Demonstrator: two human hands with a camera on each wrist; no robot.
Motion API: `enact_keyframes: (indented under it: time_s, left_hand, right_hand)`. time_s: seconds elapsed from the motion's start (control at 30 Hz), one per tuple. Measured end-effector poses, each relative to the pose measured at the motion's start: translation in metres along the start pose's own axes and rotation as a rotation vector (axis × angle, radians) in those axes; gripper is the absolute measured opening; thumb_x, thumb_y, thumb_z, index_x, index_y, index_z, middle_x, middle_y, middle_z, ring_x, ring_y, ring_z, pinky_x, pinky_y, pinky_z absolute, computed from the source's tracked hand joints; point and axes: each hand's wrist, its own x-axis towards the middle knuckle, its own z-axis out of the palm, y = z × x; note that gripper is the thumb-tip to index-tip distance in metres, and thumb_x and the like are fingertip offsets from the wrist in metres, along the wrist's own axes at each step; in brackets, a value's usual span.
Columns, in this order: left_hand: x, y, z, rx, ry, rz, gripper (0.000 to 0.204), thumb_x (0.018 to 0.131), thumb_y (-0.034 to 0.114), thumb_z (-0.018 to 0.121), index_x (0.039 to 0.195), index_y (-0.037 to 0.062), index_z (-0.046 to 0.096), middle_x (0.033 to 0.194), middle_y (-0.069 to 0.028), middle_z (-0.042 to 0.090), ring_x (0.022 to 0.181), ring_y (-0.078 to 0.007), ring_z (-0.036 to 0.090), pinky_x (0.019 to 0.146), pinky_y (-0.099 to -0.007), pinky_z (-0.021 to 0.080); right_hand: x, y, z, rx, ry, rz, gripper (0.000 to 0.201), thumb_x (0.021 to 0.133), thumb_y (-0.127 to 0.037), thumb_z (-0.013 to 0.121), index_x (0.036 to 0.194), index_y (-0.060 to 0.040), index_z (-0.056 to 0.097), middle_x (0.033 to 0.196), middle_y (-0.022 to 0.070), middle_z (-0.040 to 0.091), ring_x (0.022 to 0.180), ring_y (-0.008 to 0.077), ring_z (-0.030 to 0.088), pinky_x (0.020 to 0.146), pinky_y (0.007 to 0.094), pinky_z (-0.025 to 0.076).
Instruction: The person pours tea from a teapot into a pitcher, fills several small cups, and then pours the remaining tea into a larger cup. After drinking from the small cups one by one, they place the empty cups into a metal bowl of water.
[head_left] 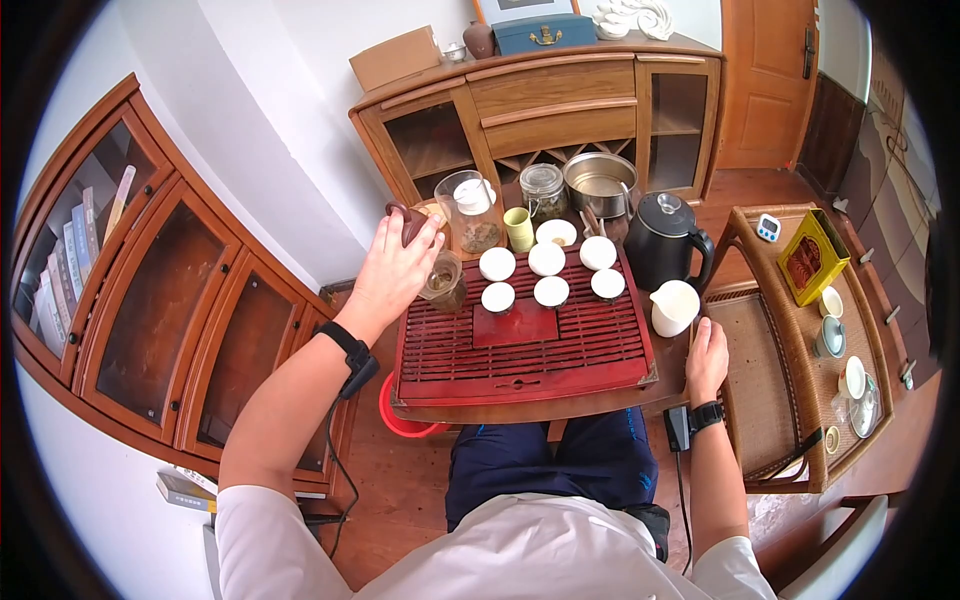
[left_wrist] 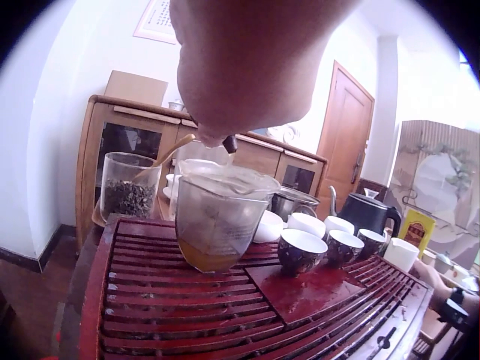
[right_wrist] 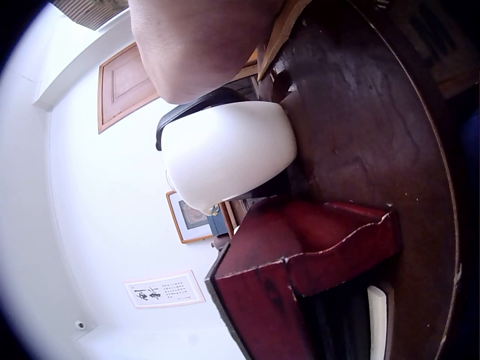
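Note:
My left hand (head_left: 395, 270) holds a small dark-brown rounded clay piece (head_left: 408, 224), mostly hidden behind the fingers. In the left wrist view its dark tip (left_wrist: 231, 143) shows below the hand, close over a glass pitcher (left_wrist: 210, 232) with amber tea at the bottom. A clear rimmed piece (left_wrist: 238, 180) sits on the pitcher's mouth. Several small cups, white inside and dark-patterned outside, such as this cup (left_wrist: 302, 251), stand on the red slatted tea tray (head_left: 430, 360). My right hand (head_left: 708, 355) rests at the table's right edge, beside a white pitcher (head_left: 675, 308).
Behind the tray stand a glass jar (left_wrist: 131, 187) of dark leaves with a wooden scoop, a green cup (head_left: 519, 229), a lidded jar (head_left: 542, 190) and a metal pot (head_left: 600, 182). A black kettle (head_left: 662, 245) stands back right. A rattan cart (head_left: 750, 320) flanks the table.

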Motion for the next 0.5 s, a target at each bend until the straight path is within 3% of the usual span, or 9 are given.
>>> enact_keyframes:
  time_s: [0.3,0.37,0.5]
  left_hand:
    - [-0.0007,0.0008,0.0006,0.012,-0.003,0.002,0.043,0.093,0.016,0.061,0.135,0.0096,0.071,0.157,-0.0091,0.05,0.134,-0.0478,0.047,0.115,-0.0554,0.045]
    - [-0.0017,0.001,0.0007,0.033,-0.083,-0.003,0.048,0.097,0.02,0.059,0.143,0.0115,0.066,0.16,-0.0082,0.048,0.14,-0.0483,0.044,0.119,-0.0569,0.04]
    - [-0.0014,0.0005,-0.0021,0.027,-0.089,0.002,0.048,0.097,0.02,0.059,0.143,0.0118,0.065,0.16,-0.008,0.047,0.141,-0.0478,0.044,0.119,-0.0567,0.04]
  right_hand:
    - [0.0006,0.0026,0.0021,-0.007,0.011,-0.01,0.057,0.114,-0.047,0.04,0.122,0.003,0.067,0.124,0.0289,0.069,0.118,0.0471,0.064,0.101,0.0505,0.049]
    - [0.0009,0.0032,0.0026,-0.008,0.01,-0.008,0.057,0.114,-0.047,0.04,0.121,0.0031,0.067,0.124,0.0289,0.069,0.117,0.0471,0.064,0.101,0.0506,0.049]
    - [0.0025,0.0067,0.0044,-0.021,0.008,-0.005,0.054,0.114,-0.046,0.041,0.122,0.001,0.068,0.124,0.0261,0.07,0.116,0.0456,0.065,0.1,0.0507,0.05]
